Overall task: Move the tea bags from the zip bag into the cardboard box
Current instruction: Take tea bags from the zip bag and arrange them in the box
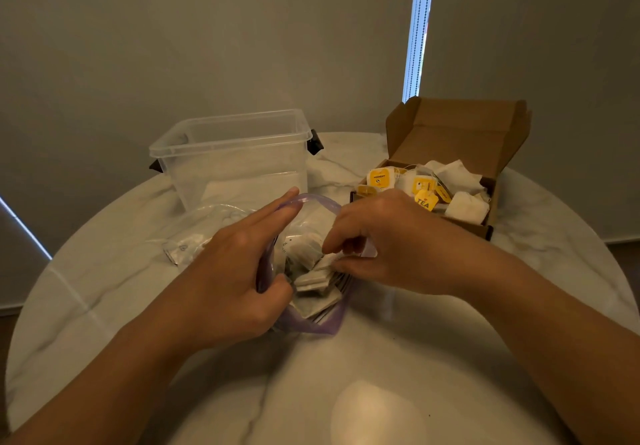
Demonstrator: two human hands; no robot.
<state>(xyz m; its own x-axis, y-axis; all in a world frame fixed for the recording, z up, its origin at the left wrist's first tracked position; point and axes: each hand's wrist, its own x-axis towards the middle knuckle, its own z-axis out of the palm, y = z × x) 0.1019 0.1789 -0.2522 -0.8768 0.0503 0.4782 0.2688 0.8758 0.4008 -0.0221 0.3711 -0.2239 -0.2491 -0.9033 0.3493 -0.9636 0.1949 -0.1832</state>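
Plastic tub (232, 154), clear and boxy, stands at the left on the marble tabletop (104, 306). The grip of the left hand (235, 271) pinches the purple rim of the zip bag (311, 323). The grip of the right hand (384, 244) pinches white tea bags (313, 280) inside it. In the brown cardboard box (460, 133), yellow tags (379, 178) read "MOMENT" and "TEA".

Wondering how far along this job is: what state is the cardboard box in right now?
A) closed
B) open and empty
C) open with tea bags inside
C: the cardboard box stands open, and tea bags with yellow tags lie piled inside it.
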